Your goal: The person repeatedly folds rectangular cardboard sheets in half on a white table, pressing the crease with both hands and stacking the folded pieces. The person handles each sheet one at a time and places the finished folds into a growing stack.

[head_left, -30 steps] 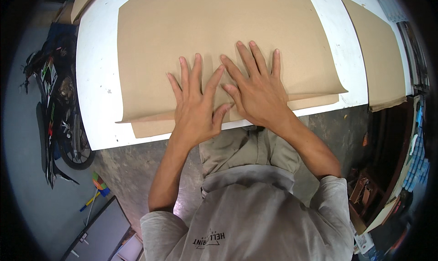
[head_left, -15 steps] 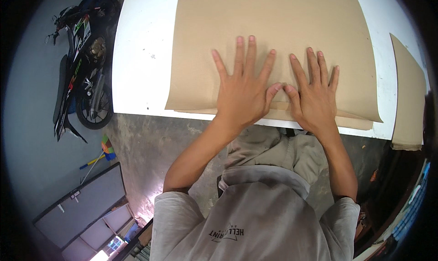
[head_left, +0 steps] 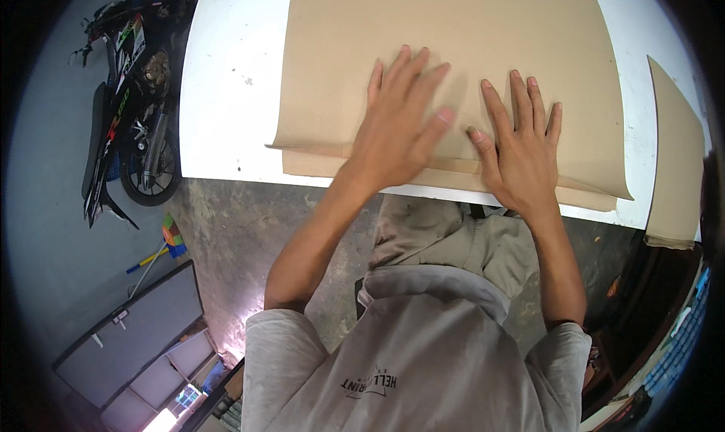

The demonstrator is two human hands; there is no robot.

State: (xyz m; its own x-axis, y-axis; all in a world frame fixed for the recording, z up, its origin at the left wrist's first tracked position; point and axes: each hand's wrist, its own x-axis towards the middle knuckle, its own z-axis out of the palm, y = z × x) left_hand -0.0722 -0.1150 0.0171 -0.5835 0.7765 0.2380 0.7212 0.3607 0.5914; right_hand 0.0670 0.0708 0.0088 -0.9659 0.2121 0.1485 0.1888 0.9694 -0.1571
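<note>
A large sheet of brown paper (head_left: 362,16) lies over the white table (head_left: 226,92). Along its near side a second brown layer (head_left: 302,163) shows, reaching toward the table's front edge, with the upper sheet's edge lifted slightly at the left. My left hand (head_left: 396,122) is over the sheet, left of the middle, its fingers apart and somewhat blurred; whether it touches the paper I cannot tell. Spread flat on the paper to its right is my right hand (head_left: 522,149), fingers apart, thumb pointing toward the left hand. Neither hand grips anything.
Another piece of brown paper (head_left: 672,152) hangs over the table's right end. A motorbike (head_left: 140,107) stands on the left. On that side, a broom with coloured bristles (head_left: 172,236) is near a grey panel (head_left: 132,330). Stacked blue items (head_left: 676,334) fill a shelf at lower right.
My left hand has shifted up and turned rightward, its fingers drawing closer together. At the left, the sheet's near edge has risen, exposing more of the layer beneath. My right hand stays put.
</note>
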